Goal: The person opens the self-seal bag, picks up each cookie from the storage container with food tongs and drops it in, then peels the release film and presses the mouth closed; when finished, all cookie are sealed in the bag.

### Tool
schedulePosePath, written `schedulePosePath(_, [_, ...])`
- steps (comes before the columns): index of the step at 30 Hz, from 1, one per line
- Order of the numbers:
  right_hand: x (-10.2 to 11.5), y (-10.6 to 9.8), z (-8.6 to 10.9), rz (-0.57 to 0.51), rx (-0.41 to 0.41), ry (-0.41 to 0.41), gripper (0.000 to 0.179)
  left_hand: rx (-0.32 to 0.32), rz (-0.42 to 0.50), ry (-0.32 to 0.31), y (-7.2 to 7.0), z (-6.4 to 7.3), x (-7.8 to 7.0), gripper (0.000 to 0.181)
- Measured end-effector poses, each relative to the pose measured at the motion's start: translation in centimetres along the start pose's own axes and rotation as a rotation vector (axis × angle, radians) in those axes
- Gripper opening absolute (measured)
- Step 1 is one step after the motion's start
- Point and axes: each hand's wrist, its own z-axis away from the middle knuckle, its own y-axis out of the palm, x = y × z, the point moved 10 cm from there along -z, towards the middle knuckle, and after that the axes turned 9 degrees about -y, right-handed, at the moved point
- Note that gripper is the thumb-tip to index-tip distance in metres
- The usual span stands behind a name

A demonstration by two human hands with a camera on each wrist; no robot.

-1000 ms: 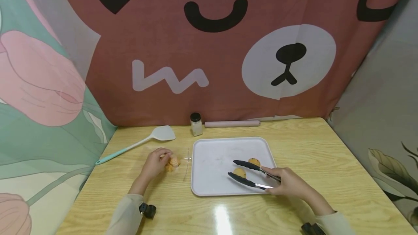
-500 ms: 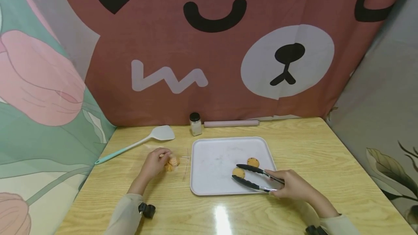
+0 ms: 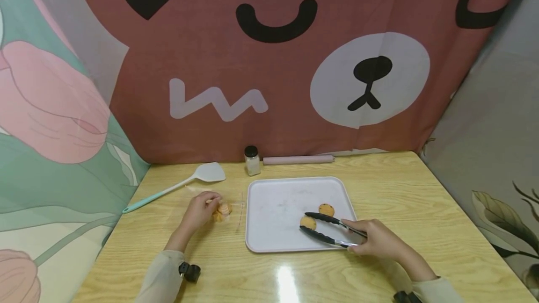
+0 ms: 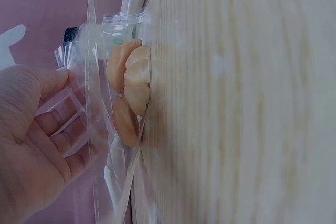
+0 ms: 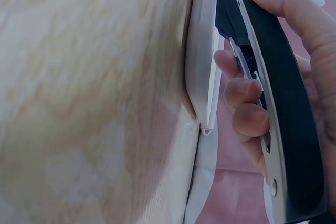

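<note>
On the left of the table, my left hand (image 3: 201, 209) pinches the edge of a clear plastic bag (image 4: 93, 98) between thumb and fingers. Several light-brown ridged cookies (image 4: 137, 80) lie inside it. My right hand (image 3: 379, 241) grips black-and-steel tongs (image 3: 317, 236) by the handles, fingers curled round them in the right wrist view. Their black tips straddle a round plain cookie (image 3: 308, 223) on the pale tray (image 3: 273, 193); whether both tips touch it, I cannot tell. A cookie with dark bits (image 3: 326, 209) lies just behind the upper tip.
A white spatula (image 3: 209, 172) with a mint handle lies at the back left. Behind the tray stand a black-lidded glass jar (image 3: 252, 161) and a pale pink rod (image 3: 299, 159) lying flat. A printed cloth (image 3: 273, 69) hangs at the table's back edge.
The tongs have shifted slightly right and toward me, from spanning near both tray cookies to around the plain one, and have narrowed. The left hand and bag have barely moved.
</note>
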Motion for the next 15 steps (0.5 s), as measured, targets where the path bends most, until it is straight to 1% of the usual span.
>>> schedulePosePath(8, [-0.04,0.07,-0.1,0.009,-0.004,0.004,0.062,0.0,-0.002,-0.003,0.1,-0.06,0.19,0.011])
schedulePosePath(15, [-0.39,0.23,-0.32,0.021,-0.001,0.03,0.063,0.011,-0.001,-0.013,0.2,-0.09,0.39,0.012])
